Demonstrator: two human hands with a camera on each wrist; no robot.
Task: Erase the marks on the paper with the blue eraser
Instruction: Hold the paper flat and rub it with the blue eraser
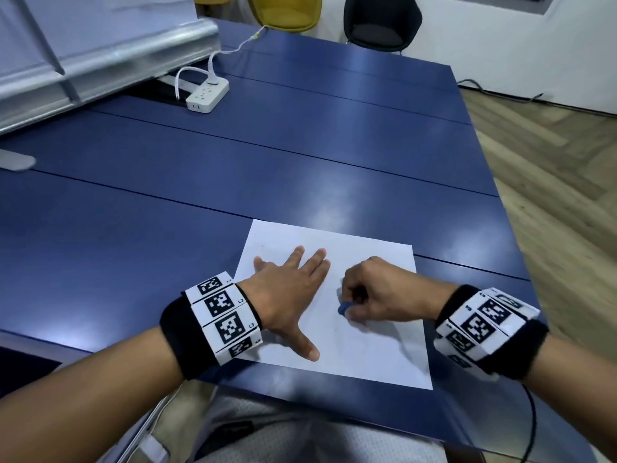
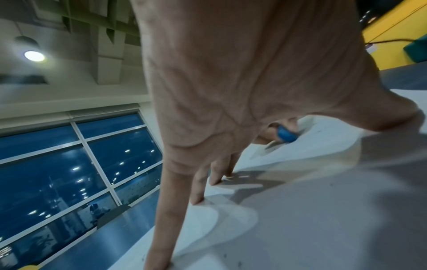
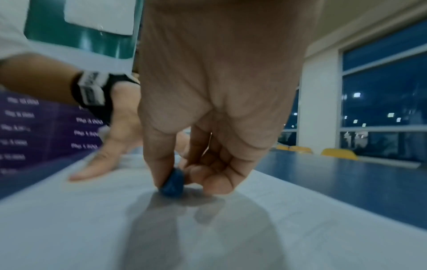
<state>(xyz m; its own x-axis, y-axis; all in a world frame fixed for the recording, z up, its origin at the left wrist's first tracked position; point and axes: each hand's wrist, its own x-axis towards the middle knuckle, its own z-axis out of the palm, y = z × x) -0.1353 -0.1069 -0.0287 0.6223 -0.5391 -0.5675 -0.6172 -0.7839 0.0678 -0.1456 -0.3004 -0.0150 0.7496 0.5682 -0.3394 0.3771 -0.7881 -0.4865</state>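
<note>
Two hands work on white paper (image 1: 367, 345) on the blue worktop (image 1: 300, 145): left hand (image 1: 287, 295) flat, fingers spread, pinning it; right hand (image 1: 377, 292) beside it pinches the blue eraser (image 1: 344, 309), tip touching paper

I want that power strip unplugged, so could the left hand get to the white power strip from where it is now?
Probably yes: the blue table between the left hand, pressed flat on the paper, and the white power strip is bare, though it lies far off.
</note>
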